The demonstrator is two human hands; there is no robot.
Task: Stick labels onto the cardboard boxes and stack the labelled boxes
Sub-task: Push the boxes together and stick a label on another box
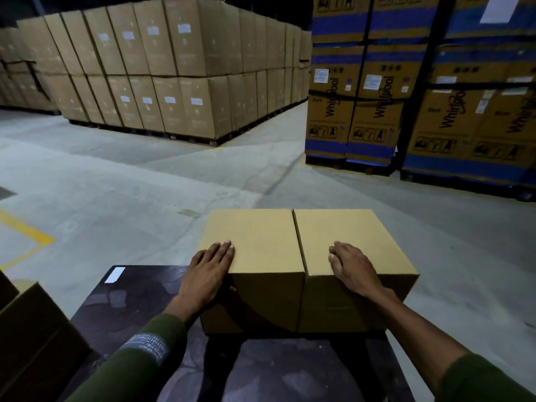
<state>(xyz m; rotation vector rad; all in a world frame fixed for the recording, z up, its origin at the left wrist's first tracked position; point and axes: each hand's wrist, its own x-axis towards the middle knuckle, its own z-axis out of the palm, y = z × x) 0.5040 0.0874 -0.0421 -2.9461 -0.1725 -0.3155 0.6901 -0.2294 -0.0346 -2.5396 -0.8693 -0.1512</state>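
A plain cardboard box [293, 256] is sitting at the far edge of a dark table [139, 309], at about 12 o'clock from the person. Its top flaps are lying shut, meeting along a center seam that looks untaped; what is inside cannot be told.

The left hand [207, 274] is resting flat over the box's near-left top edge, at roughly 11 o'clock, fingers [224, 248] held together and extended, pressing on cardboard rather than gripping. The right hand [352, 266] is lying palm-down on the right flap, at about 1 o'clock, fingers loosely together and slightly curled, clamped on nothing.

No label is showing on the top or on the near face of this box, so the sticking step is looking undone for it; the other faces are hidden. A white slip [115, 274], possibly a label, is lying on the table at 10 o'clock, well apart from the box. Brown box corners [34, 338] are poking in at 8 o'clock, just beside the table; whether they are labelled cannot be seen.

Judging from this, the task is looking early for this box: label on, then stack.

Far off, pallet stacks [162, 71] at 11 o'clock and blue-banded cartons [420, 97] at 1 o'clock are standing on the concrete floor [116, 184].
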